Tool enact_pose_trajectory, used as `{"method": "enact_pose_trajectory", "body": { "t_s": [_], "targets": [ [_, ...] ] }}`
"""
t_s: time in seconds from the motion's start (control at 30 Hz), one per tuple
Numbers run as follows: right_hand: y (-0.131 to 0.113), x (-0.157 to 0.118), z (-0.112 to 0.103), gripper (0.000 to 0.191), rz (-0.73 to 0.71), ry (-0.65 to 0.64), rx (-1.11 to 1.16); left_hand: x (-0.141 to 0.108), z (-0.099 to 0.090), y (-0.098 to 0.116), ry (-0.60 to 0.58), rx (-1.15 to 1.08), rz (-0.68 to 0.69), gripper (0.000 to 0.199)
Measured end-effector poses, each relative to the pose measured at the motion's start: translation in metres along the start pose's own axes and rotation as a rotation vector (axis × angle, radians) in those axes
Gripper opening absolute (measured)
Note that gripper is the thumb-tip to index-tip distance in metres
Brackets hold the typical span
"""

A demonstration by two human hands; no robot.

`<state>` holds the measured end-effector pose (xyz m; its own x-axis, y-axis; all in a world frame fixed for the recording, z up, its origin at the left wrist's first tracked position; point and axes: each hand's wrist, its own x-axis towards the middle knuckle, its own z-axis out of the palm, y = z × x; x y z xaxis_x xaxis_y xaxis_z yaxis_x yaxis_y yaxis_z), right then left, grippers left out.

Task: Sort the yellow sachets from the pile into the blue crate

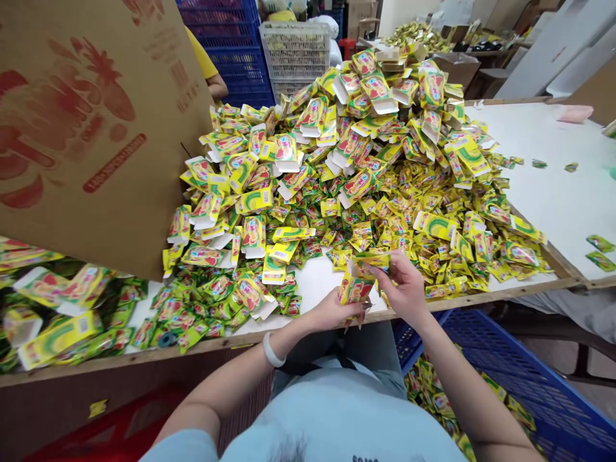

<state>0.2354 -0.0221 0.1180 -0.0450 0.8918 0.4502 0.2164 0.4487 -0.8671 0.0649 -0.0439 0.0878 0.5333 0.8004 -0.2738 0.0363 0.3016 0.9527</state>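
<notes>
One large printed carton (96, 147) fills the left side, tilted over a spread of small green packets (178, 314). Beside it, loose boxes (287, 151), many with white flaps showing, lie heaped farther back, well apart from the hands. Next comes a bare patch of white tabletop (315, 279), just beyond the left hand (332, 312), which is wrapped around one small box (353, 290) at the front edge of the table. That box points up and away from the wearer, leaning a little, and its far end is the part nearest the other hand. Across this end lies what looks like a yellow packet (378, 260), long side running roughly left to right, so the two sit crosswise; whether they touch I cannot tell. The packet is beyond the left hand and slightly to its right. Nearer to it is the right hand (407, 285), which meets it from the right, thumb and fingers pinched together on its end. Farther right, more yellow packets (399, 212) spread beyond that hand, and a blue crate (520, 378) stands below the table, beside the right forearm.
</notes>
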Motion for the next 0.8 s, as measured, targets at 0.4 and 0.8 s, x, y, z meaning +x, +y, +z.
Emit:
{"method": "enact_pose_trajectory", "body": {
  "t_s": [0.4, 0.8],
  "targets": [
    [-0.012, 0.007, -0.042, 0.018, 0.093, -0.685, -0.136, -0.007, -0.014, -0.003, -0.196, 0.150, 0.005, 0.032],
    [0.004, -0.047, -0.050, 0.035, 0.543, -0.794, 0.172, -0.008, -0.003, -0.028, -0.315, 0.183, -0.065, 0.046]
  ]
}}
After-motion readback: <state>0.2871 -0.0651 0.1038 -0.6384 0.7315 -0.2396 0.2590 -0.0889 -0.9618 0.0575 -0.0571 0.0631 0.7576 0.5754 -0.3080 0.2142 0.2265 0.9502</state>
